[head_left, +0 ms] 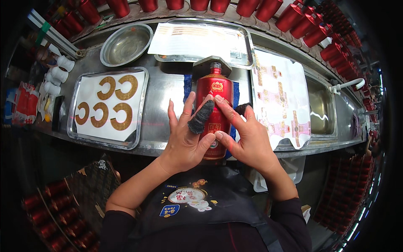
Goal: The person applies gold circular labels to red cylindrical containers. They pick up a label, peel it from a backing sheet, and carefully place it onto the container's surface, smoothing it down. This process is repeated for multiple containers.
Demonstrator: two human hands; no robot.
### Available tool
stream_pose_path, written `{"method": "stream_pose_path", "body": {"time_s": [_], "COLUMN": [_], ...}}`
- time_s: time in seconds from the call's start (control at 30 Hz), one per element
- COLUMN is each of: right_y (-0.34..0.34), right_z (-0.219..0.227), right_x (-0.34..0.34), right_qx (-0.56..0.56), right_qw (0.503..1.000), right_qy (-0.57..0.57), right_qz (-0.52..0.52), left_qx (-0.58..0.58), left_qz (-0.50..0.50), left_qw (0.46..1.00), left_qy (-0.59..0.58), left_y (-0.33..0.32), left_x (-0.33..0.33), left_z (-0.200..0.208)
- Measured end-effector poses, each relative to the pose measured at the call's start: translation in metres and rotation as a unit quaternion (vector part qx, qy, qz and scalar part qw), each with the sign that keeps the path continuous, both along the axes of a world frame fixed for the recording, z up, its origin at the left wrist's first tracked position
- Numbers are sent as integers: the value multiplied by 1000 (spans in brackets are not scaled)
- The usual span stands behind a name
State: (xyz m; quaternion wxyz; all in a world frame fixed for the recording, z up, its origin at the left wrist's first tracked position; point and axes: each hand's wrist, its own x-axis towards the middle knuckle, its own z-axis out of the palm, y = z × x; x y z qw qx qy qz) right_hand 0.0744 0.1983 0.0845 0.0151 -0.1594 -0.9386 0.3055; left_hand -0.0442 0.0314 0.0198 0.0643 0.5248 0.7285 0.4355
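Observation:
A glossy red bottle [215, 85] with gold designs lies on its back in front of me, neck pointing away. Its neck rests at a dark metal block [200, 67], and blue cloth [187, 86] shows beside it. My left hand [184, 134] is open over the bottle's left side, fingers spread, a black finger cot [202, 116] on one finger. From the other side my right hand [249, 136] touches the bottle with outstretched index finger and thumb. Another black cot [242, 109] shows by its farther fingers. The thumbs nearly meet above a gold-marked panel on the bottle's lower part.
To the left, a metal tray [143, 90] carries several gold C-shaped decals [121, 116] on white paper. A metal bowl [104, 53] and a second tray [249, 42] with white sheets [168, 44] stand farther back. Patterned decal sheets [270, 119] lie right, before a sink [321, 119]. Red bottles [247, 7] line the back.

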Motion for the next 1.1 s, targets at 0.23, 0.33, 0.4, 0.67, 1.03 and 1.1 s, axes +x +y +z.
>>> {"method": "stream_pose_path", "body": {"time_s": [0.23,0.33,0.4,0.67,1.03,1.1], "right_y": [0,-1,-2,-3,1,0], "right_z": [-4,-4,-4,3,1,2], "right_x": [4,5,5,5,-1,-1], "right_qx": [20,21,25,-18,-30,-38], "right_qw": [999,999,999,999,999,999], "right_qy": [-20,-21,-23,-29,-18,-11], "right_qz": [15,21,22,-13,-10,-20], "left_qx": [-10,-22,-24,-7,8,16], "left_qz": [-9,-5,-5,2,29,21], "left_qw": [1000,1000,1000,1000,1000,1000], "left_qy": [-7,-7,-10,-7,3,5], "left_y": [-5,-7,-7,-7,-4,-5], "left_x": [4,7,9,5,4,4], "left_z": [-3,-5,-5,-3,-7,-8]}}
